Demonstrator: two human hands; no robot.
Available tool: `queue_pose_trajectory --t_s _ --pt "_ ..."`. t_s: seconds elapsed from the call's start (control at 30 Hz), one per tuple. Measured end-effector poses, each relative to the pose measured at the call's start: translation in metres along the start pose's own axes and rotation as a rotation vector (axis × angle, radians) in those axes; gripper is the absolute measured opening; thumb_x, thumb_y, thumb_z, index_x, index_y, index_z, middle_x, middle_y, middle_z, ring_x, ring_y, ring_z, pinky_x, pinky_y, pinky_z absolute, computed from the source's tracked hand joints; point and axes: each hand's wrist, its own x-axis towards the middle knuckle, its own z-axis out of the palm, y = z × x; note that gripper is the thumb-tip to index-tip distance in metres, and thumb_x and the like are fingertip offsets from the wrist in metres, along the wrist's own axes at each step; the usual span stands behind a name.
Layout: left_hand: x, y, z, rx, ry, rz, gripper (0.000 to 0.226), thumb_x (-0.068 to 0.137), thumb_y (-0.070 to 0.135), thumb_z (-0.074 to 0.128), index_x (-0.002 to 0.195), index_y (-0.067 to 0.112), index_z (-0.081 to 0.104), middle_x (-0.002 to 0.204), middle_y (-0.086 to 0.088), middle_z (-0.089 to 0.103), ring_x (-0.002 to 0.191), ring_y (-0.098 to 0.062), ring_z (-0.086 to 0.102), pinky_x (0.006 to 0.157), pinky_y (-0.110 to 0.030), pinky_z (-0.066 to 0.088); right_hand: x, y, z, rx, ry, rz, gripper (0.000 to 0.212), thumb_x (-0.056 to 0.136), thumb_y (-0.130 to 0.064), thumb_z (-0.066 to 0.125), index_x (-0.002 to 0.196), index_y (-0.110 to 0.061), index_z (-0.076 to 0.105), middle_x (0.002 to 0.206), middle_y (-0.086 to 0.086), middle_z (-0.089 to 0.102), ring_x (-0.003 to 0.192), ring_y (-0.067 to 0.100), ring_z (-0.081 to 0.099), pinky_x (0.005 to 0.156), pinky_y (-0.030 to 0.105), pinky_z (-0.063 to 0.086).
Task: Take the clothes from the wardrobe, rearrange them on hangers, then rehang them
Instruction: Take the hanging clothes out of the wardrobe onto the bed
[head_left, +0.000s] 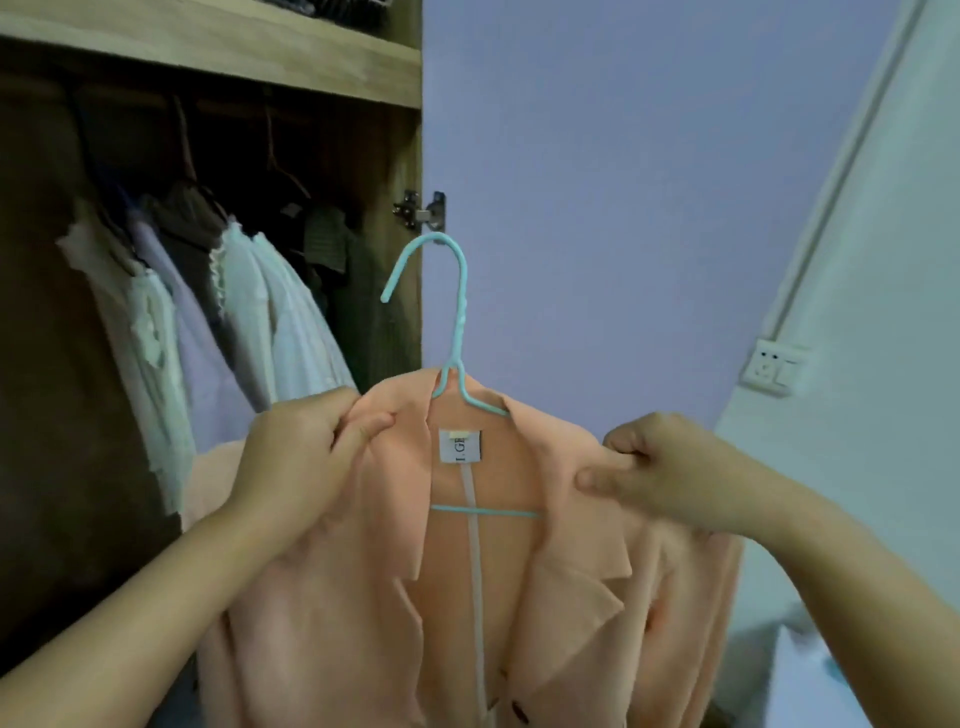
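- The wardrobe (218, 67) fills the upper left of the frame, with pale clothes (260, 312) hanging inside.
- A peach blazer (519, 597) sits in the lower middle, on a blue hanger (460, 312).
- The left hand (301, 457) pinches the blazer's left shoulder.
- The right hand (670, 467) pinches its right shoulder.
- A small wall socket (774, 370) is at the right.

jacket (519, 597) on hanger (460, 332), near centre. wardrobe (395, 156) far left, clothes (249, 312) hanging inside. wall socket (774, 369) far right.

Lilac wall (597, 182), white socket (774, 370) on right wall, door hinge (422, 210)
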Motion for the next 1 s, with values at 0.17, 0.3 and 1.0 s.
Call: queue_pose_trajectory --t_s 0.17,0.3,1.0 --pt "0.009 0.032 0.033 -0.148 -0.170 0.118 0.042 0.085 0.032 0.062 0.051 0.019 0.041 0.044 0.007 0.040 0.047 -0.012 0.042 0.047 -0.027 0.027 -0.051 0.028 0.001 -0.041 0.228 0.198 0.058 0.073 -0.050 0.063 0.050 -0.014 0.023 0.047 -0.001 0.022 0.047 0.014 0.023 0.045 0.026 0.018" --pt "0.011 0.051 0.056 -0.255 -0.263 0.259 0.041 0.084 0.037 0.066 0.055 0.012 0.049 0.047 0.000 0.044 0.050 -0.021 0.045 0.051 -0.027 0.031 -0.100 0.035 0.003 -0.093 0.327 0.390 0.053 0.075 -0.050 0.063 0.048 -0.015 0.034 0.043 0.001 0.030 0.045 0.014 0.025 0.046 0.028 0.019" --pt "-0.086 0.304 0.121 -0.642 -0.568 0.831 0.042 0.073 0.049 0.050 0.048 0.020 0.033 0.052 -0.015 0.055 0.058 -0.035 0.056 0.054 -0.037 0.039 -0.429 -0.006 -0.019 -0.394 0.740 1.035 0.059 0.077 -0.038 0.069 0.045 -0.017 0.023 0.039 -0.002 0.023 0.043 0.012 0.025 0.049 0.032 0.018"
